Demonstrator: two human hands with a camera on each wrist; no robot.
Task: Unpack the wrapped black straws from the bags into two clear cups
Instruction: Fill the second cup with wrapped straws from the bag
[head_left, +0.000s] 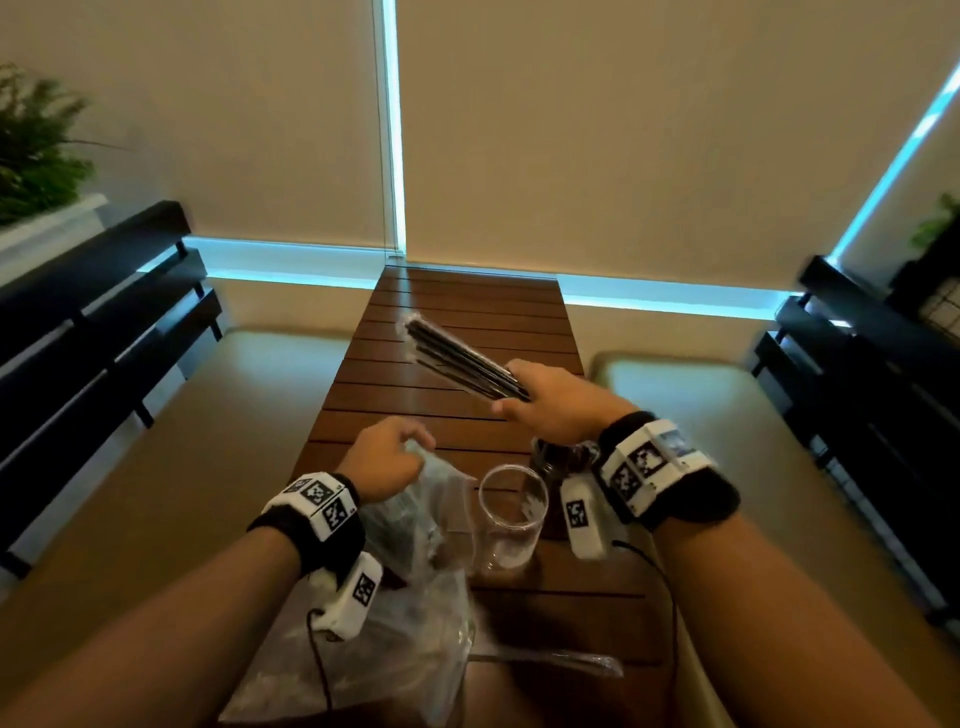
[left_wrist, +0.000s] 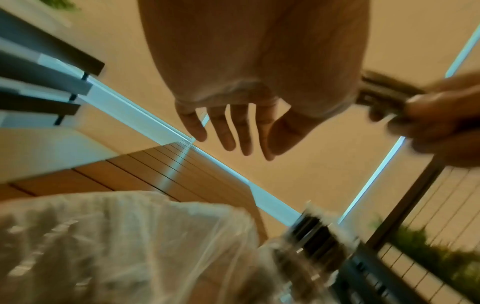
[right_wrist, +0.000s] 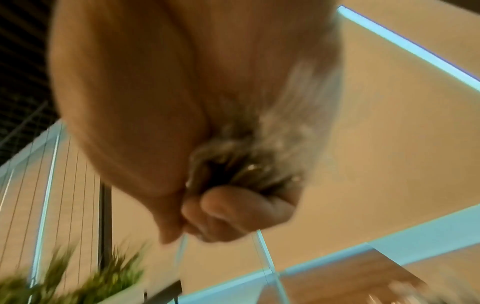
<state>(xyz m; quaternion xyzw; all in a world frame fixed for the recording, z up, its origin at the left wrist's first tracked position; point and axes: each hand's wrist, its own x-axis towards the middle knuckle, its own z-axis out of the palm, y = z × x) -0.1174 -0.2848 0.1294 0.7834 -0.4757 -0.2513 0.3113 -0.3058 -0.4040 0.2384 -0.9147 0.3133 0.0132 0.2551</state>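
Right now the right hand (head_left: 553, 402) is up over the slatted wooden desk (head_left: 447, 415), its fingers (right_wrist: 233, 209) curled tight round the near end of a bundle of wrapped black straws (head_left: 457, 358); the bundle juts away to the far left, clear of the desk top, its clear wrappers catching the light at the far tip. The left hand (head_left: 387, 457) sits lower and nearer, just at the top edge of a crumpled clear plastic bag (head_left: 415, 525) that slumps on the near part of the desk. In the left wrist view that hand's fingers (left_wrist: 228, 131) hang straight and spread, gripping nothing, though from the head view I cannot tell whether the fingertips touch the bag's edge. Just right of the bag stands an empty clear cup (head_left: 511, 514), upright. Behind it, partly hidden under the right wrist, is a second clear cup (head_left: 561, 462) with dark straws already standing in it. A metal utensil (head_left: 550, 661) lies flat across the desk's near edge, its type too blurred to tell.
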